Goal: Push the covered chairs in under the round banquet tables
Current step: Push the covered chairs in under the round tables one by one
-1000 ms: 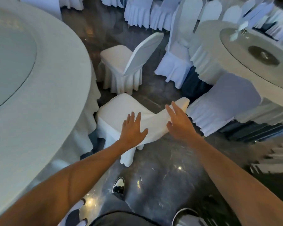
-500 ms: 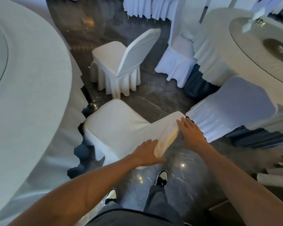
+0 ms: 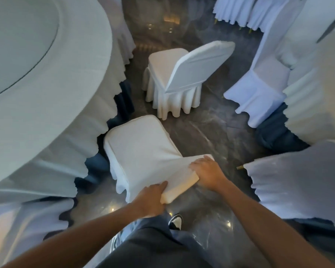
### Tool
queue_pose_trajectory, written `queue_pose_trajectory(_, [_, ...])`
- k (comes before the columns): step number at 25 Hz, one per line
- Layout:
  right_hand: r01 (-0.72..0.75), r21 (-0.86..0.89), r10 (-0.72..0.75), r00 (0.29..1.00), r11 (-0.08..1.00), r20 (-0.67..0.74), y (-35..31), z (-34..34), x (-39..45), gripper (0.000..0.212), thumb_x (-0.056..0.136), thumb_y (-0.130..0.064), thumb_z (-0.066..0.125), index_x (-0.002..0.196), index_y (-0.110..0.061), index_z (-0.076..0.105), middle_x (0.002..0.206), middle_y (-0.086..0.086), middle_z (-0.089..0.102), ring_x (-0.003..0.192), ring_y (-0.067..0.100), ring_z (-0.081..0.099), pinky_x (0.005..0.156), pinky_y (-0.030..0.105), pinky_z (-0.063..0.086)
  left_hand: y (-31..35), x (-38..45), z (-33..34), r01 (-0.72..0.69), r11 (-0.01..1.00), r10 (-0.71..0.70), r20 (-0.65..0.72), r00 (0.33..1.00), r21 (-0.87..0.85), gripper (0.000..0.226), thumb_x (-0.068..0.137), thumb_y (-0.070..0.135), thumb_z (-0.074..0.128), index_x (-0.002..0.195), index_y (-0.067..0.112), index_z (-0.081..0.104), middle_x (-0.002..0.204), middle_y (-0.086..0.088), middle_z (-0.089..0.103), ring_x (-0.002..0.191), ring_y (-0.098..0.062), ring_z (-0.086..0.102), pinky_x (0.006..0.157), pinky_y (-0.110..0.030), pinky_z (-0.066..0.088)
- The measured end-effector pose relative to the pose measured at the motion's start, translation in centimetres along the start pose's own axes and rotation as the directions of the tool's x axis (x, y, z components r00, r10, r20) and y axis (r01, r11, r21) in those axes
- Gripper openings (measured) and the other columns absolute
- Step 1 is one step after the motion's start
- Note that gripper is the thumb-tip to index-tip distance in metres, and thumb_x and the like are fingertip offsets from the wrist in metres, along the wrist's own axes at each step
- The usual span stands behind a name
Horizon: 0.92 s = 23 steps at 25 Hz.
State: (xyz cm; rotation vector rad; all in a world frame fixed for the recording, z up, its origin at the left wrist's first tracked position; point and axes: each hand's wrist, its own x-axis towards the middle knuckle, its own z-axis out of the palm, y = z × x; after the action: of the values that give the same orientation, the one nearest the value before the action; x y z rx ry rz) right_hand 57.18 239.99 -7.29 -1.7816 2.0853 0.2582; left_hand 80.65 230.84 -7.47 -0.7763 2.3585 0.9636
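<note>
A white covered chair (image 3: 141, 149) stands right in front of me, its seat facing the round banquet table (image 3: 46, 78) on the left. The seat's front edge sits at the table's hanging cloth. My left hand (image 3: 151, 198) grips the near end of the chair's back top. My right hand (image 3: 207, 173) lies over the far end of the same top edge, fingers curled on the cover. A second white covered chair (image 3: 182, 74) stands further off, out on the floor and turned partly away from the table.
Another clothed round table (image 3: 317, 105) fills the right side, with covered chairs (image 3: 259, 89) around it. One chair back (image 3: 302, 176) is close on my right. Dark polished floor (image 3: 211, 132) runs between the tables. More chairs line the far end.
The chair has slid left toward the table, its seat now reaching the cloth. Both hands went from resting flat on the back to gripping its top edge. I have stepped forward.
</note>
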Motion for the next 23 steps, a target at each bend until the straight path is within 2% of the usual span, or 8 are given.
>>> queue_pose_trajectory(2, [0.029, 0.001, -0.029, 1.0, 1.0, -0.009, 2.6, -1.7, 1.7, 0.026, 0.061, -0.023, 0.063, 0.087, -0.025, 0.067, 0.092, -0.003, 0.072, 0.092, 0.025, 0.066, 0.089, 0.038, 0.046, 1.9, 1.5, 0.0, 0.08, 0.991, -0.094, -0.128, 0.987, -0.111, 0.077, 0.084, 0.033, 0.063, 0.152, 0.033, 0.026, 0.141, 0.001, 0.053, 0.123, -0.024, 0.053, 0.104, -0.033, 0.04])
queue_pose_trajectory(4, [0.068, -0.047, -0.068, 0.998, 0.997, -0.001, 5.3, -3.0, 3.5, 0.024, 0.059, -0.019, 0.062, 0.082, -0.027, 0.065, 0.087, -0.005, 0.071, 0.089, 0.022, 0.066, 0.087, 0.036, 0.046, 3.9, 3.4, -0.4, 0.131, 0.974, -0.166, -0.188, 0.968, -0.185, 0.074, 0.085, 0.032, 0.063, 0.15, 0.038, 0.028, 0.14, 0.003, 0.054, 0.12, -0.023, 0.054, 0.104, -0.032, 0.04])
queue_pose_trajectory(9, [0.158, -0.128, -0.159, 0.987, 0.979, 0.002, 11.9, -5.4, 8.3, 0.035, 0.055, -0.01, 0.071, 0.085, -0.026, 0.068, 0.087, -0.007, 0.071, 0.09, 0.019, 0.065, 0.089, 0.033, 0.048, 7.2, 9.4, -2.7, 0.163, 0.956, -0.232, -0.288, 0.929, -0.244, 0.068, 0.084, 0.043, 0.061, 0.146, 0.042, 0.034, 0.132, 0.005, 0.059, 0.112, -0.022, 0.057, 0.1, -0.034, 0.044])
queue_pose_trajectory(12, [0.213, -0.135, -0.218, 0.976, 0.968, -0.024, 15.4, -7.0, 11.7, 0.035, 0.054, -0.011, 0.075, 0.083, -0.027, 0.067, 0.086, -0.008, 0.07, 0.088, 0.017, 0.065, 0.088, 0.032, 0.048, 8.2, 13.1, -4.0, 0.172, 0.958, -0.249, -0.373, 0.894, -0.227, 0.067, 0.083, 0.044, 0.059, 0.146, 0.04, 0.035, 0.133, 0.008, 0.059, 0.112, -0.02, 0.059, 0.101, -0.032, 0.045])
queue_pose_trajectory(15, [0.286, -0.146, -0.288, 0.958, 0.947, 0.004, 17.9, -7.8, 14.4, 0.036, 0.051, -0.014, 0.077, 0.08, -0.03, 0.064, 0.084, -0.009, 0.07, 0.085, 0.013, 0.065, 0.085, 0.03, 0.047, 8.5, 15.8, -5.3, 0.176, 0.969, -0.233, -0.394, 0.889, -0.174, 0.077, 0.074, 0.055, 0.052, 0.147, 0.039, 0.035, 0.135, 0.015, 0.058, 0.116, -0.018, 0.059, 0.1, -0.029, 0.043])
queue_pose_trajectory(18, [0.378, -0.168, -0.376, 0.926, 0.911, 0.043, 20.0, -9.2, 17.3, 0.037, 0.054, -0.016, 0.073, 0.087, -0.029, 0.066, 0.092, -0.008, 0.071, 0.092, 0.014, 0.065, 0.088, 0.031, 0.048, 9.2, 17.5, -6.8, 0.252, 0.943, -0.319, -0.369, 0.873, -0.219, 0.08, 0.071, 0.056, 0.054, 0.146, 0.041, 0.034, 0.135, 0.016, 0.058, 0.119, -0.017, 0.058, 0.1, -0.029, 0.042])
queue_pose_trajectory(21, [0.482, -0.098, -0.485, 0.874, 0.871, -0.011, 21.5, -10.9, 20.3, 0.051, 0.053, -0.006, 0.075, 0.1, -0.025, 0.072, 0.104, -0.006, 0.072, 0.103, 0.018, 0.065, 0.096, 0.033, 0.048, 11.4, 18.9, -8.9, 0.335, 0.878, -0.459, -0.406, 0.79, -0.341, 0.071, 0.078, 0.038, 0.06, 0.146, 0.04, 0.038, 0.138, 0.016, 0.056, 0.122, -0.016, 0.056, 0.1, -0.026, 0.041])
queue_pose_trajectory(23, [0.557, -0.08, -0.561, 0.827, 0.827, -0.041, 21.9, -12.1, 22.5, 0.064, 0.056, 0.0, 0.074, 0.115, -0.022, 0.07, 0.12, -0.002, 0.069, 0.116, 0.021, 0.061, 0.102, 0.035, 0.044, 12.6, 19.7, -10.5, 0.401, 0.809, -0.574, -0.431, 0.696, -0.43, 0.064, 0.081, 0.028, 0.06, 0.142, 0.039, 0.047, 0.134, 0.015, 0.06, 0.118, -0.017, 0.058, 0.095, -0.026, 0.043])
